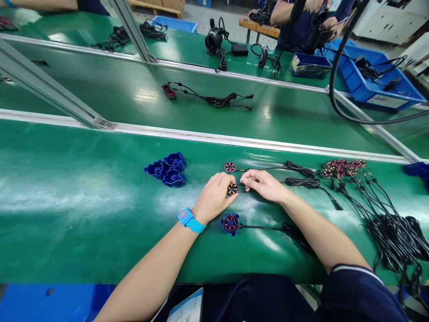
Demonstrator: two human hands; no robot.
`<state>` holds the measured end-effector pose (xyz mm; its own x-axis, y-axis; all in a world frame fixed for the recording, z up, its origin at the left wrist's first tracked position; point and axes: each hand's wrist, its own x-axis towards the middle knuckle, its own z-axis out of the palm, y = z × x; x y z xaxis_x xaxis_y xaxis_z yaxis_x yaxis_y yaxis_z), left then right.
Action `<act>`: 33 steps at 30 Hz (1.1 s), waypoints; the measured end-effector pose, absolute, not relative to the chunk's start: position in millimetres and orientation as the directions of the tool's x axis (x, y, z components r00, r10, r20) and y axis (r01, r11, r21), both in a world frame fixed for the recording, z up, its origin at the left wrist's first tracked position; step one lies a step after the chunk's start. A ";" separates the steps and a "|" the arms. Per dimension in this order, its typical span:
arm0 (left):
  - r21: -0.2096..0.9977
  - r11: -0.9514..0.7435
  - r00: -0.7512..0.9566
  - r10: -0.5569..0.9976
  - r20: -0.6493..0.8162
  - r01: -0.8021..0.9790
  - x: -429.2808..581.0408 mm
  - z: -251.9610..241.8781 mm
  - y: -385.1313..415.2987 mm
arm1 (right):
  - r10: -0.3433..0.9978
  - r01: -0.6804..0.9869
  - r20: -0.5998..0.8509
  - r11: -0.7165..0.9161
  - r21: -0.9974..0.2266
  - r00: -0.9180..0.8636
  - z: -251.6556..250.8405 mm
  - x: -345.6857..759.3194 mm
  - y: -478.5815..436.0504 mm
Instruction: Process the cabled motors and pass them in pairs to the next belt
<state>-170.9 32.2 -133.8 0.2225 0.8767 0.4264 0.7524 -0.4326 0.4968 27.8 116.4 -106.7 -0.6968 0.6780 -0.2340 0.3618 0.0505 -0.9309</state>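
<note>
My left hand (216, 194), with a blue wrist strap, grips a round motor stator (232, 188) with copper-coloured windings. My right hand (259, 183) pinches the thin wires leading from that stator; its black cable (301, 181) lies to the right. Just beyond my hands is another stator (229, 167) with red windings and its own coiled cable. Nearer me, a red-wound stator sits in a blue plastic housing (230, 223), its cable passing under my right forearm. Several blue housings (169, 170) stand grouped to the left of my hands.
A pile of stators (345, 167) with bundled black cables (398, 241) lies at the right. A metal rail (201, 136) runs behind the green bench (83, 214). On the conveyor belt beyond lies a stator with cable (169, 91). A co-worker (301, 27) handles black parts near a blue bin (378, 85).
</note>
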 end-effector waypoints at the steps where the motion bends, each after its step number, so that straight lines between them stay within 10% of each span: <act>1: 0.505 -0.421 0.221 0.885 0.409 0.753 -172.0 -134.1 32.4 | 0.679 0.370 -0.233 0.062 -0.927 -0.697 -107.4 27.9 116.3; 10: 0.784 -0.227 0.086 0.972 0.219 0.578 -192.5 -123.8 35.5 | 0.722 0.526 -0.128 0.359 -0.771 -0.680 -83.5 41.6 124.3; 19: 0.743 -0.247 0.124 0.968 0.218 0.622 -193.0 -128.3 85.1 | 0.704 0.533 -0.001 0.537 -0.654 -0.711 -88.7 22.2 146.8; 33: 0.518 -0.383 0.192 0.903 0.384 0.765 -191.2 -127.8 71.9 | 0.692 0.397 -0.174 0.174 -0.901 -0.700 -104.8 15.9 150.0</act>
<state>-191.2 71.9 -127.8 0.1921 0.9030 0.3843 0.7649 -0.3831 0.5179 15.9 150.0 -104.8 -0.7001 0.6925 -0.1741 0.3967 0.1744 -0.9012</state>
